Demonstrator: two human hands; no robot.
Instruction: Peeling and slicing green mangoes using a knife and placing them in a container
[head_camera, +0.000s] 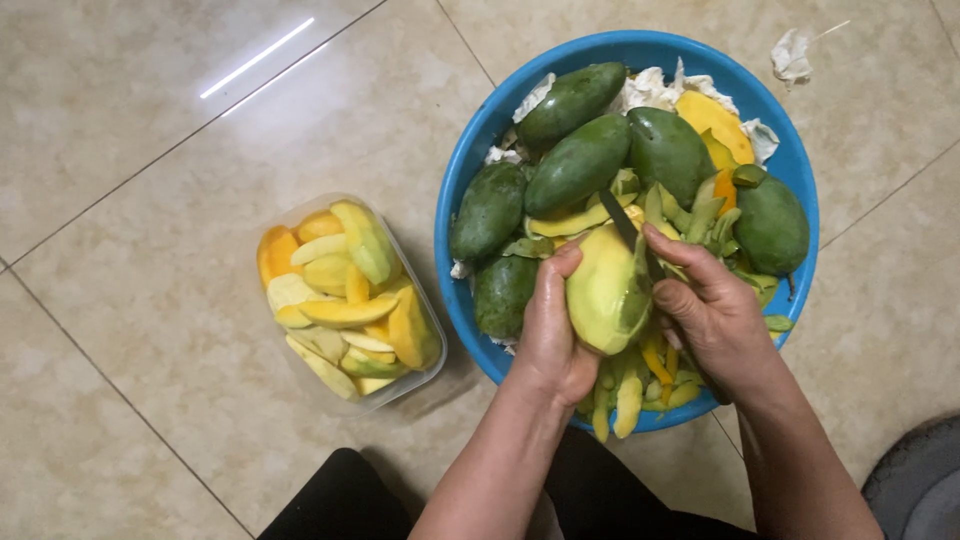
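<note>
Left hand (553, 335) holding a half-peeled mango (603, 290) above the blue basin (455, 210), right hand (712, 310) closed around a knife (626, 225) against the fruit, plastic box (420, 375) of mango slices (345, 295) just beside the basin on the tiled floor (150, 250)

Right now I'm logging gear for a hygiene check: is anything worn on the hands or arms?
Nothing shows: the left hand and right hand are bare, without gloves, rings, watch or bracelet. Both forearms are uncovered, with no sleeves in view.

Six whole green mangoes (578, 160) lie in one blue basin (462, 200). One half-peeled mango (603, 290). One clear tub (425, 330), one knife (622, 222).
</note>
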